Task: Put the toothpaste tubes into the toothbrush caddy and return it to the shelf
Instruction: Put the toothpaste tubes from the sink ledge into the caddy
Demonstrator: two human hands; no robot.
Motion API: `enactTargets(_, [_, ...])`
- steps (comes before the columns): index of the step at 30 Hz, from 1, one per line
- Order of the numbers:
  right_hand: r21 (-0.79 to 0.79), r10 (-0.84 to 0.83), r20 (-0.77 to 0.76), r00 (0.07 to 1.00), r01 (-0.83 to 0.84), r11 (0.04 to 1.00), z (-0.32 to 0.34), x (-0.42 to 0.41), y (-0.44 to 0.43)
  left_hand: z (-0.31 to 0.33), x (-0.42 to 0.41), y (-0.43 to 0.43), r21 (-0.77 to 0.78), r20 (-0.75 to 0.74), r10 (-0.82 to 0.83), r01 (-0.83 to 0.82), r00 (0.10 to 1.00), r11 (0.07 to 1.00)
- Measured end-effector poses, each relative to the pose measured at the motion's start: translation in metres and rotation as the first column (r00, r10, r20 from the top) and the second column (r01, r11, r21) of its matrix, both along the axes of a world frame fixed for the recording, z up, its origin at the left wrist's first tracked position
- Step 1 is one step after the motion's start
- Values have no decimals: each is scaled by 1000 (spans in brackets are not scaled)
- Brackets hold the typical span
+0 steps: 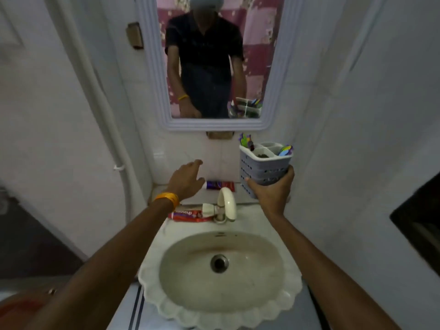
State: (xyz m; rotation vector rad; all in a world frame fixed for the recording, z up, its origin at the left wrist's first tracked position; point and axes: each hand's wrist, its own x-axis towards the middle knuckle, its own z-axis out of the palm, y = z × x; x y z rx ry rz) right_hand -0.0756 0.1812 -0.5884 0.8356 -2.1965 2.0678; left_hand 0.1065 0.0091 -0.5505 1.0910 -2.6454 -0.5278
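My right hand [271, 190] grips the base of a grey perforated toothbrush caddy [264, 165], held upright above the right end of the shelf. Colourful toothbrushes stick out of two of its compartments. A purple and red toothpaste tube [221, 186] lies on the white shelf [164, 189] behind the tap. A second, red toothpaste tube [188, 214] lies on the sink's back rim, left of the tap. My left hand [188, 178], with an orange band on the wrist, hovers open over the shelf, just left of the purple tube, not touching it.
A cream tap [226, 206] stands between the two tubes. The oval sink [221, 306] fills the foreground. A white-framed mirror [152, 67] hangs above the shelf. A white pipe [119, 167] runs down the wall at left. Tiled walls close in on both sides.
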Motion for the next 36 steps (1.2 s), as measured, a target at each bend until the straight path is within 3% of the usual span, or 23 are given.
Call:
enactTargets(8, [93, -45, 138, 989, 32, 995, -104, 12, -8, -100, 14, -39, 166, 178, -41, 11, 983, 986])
enactTargets(19, [149, -95, 203, 975, 65, 987, -155, 15, -14, -162, 29, -66, 150, 405, -80, 20, 911, 989])
enactTargets(29, [63, -108, 293, 950, 93, 994, -159, 22, -10, -175, 29, -69, 169, 412, -91, 22, 907, 985])
enactTargets(36, [121, -113, 323, 940, 77, 990, -165, 16, -4, -167, 34, -68, 226, 342, -40, -41, 939, 973])
